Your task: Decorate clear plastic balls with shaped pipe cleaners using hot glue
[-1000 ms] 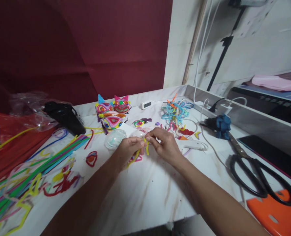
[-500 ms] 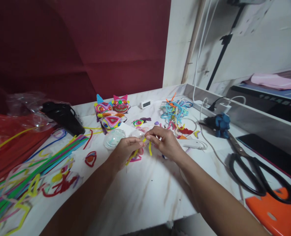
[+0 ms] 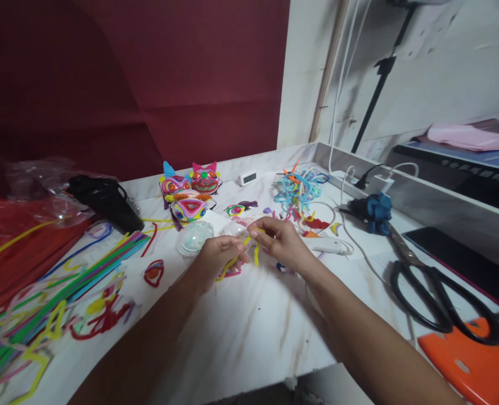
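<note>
Yellow stem (image 3: 256,256): central, above the table (image 3: 260,337), bent, one end hanging beside the right hand (image 3: 281,242).
Left fingers: pinching the stem, apparently steadying it; left hand (image 3: 219,256) low.
Right fingers: closed on the stem, close to the left; short span probably suits a limp piece.
Scissors (image 3: 439,295): right, handles nearward, presumably for reach.
Edges: raised rim (image 3: 430,198) far and right; near edge unwalled.
Room: widest between forearms; strips (image 3: 78,289) crowd left.

maroon backdrop (image 3: 207,73) filling left and middle, creased, darker toward far left, off-white wall (image 3: 464,84) at right, brown strip (image 3: 326,84) running up it, black pole (image 3: 371,107) slanting, white marbled table (image 3: 283,332), raised edge (image 3: 452,205) along back and right, dim light
</note>
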Demonstrator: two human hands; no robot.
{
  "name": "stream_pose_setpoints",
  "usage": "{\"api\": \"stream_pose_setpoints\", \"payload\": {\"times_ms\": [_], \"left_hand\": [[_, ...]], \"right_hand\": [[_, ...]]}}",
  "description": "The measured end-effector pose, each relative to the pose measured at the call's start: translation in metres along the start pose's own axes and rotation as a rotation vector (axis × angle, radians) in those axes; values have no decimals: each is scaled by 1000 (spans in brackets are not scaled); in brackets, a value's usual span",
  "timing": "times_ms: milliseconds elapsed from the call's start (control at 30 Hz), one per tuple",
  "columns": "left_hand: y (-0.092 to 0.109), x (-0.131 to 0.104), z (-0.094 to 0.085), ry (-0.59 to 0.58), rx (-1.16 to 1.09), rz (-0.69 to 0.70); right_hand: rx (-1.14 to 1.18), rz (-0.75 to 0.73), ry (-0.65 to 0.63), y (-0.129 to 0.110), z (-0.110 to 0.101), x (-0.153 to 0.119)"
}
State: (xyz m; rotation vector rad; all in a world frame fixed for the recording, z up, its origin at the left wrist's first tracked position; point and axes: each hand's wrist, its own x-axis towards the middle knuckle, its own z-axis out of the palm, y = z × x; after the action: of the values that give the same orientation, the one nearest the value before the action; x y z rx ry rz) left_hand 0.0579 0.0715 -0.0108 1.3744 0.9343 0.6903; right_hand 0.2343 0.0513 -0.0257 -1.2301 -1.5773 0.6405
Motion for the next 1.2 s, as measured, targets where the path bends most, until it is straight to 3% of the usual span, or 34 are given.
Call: {"api": "stream_pose_setpoints", "payload": {"times_ms": [100, 433, 567, 633, 733, 800, 867, 967, 1200], "left_hand": [[0, 0, 0, -9, 23, 4], [0, -2, 2, -21, 14, -20], [-1, -1, 4, 32, 22, 2], [-3, -1, 4, 120, 131, 79], [-5, -1, 4, 292, 417, 323], [-7, -2, 4, 348, 601, 478], [-9, -3, 4, 356, 703, 550], [-12, -6, 7, 308, 670, 477], [-10, -5, 12, 185, 301, 148]], "right_hand": [[-10, 8, -38, -1, 1, -1], [-8, 67, 87, -5, 3, -2], [-21, 65, 113, -4, -1, -1], [-26, 68, 116, -4, -1, -1], [-24, 76, 114, -5, 0, 0], [-22, 84, 111, -6, 0, 0], [-14, 91, 111, -7, 1, -1], [30, 103, 127, -6, 3, -2], [183, 172, 136, 1, 10, -2]]}}
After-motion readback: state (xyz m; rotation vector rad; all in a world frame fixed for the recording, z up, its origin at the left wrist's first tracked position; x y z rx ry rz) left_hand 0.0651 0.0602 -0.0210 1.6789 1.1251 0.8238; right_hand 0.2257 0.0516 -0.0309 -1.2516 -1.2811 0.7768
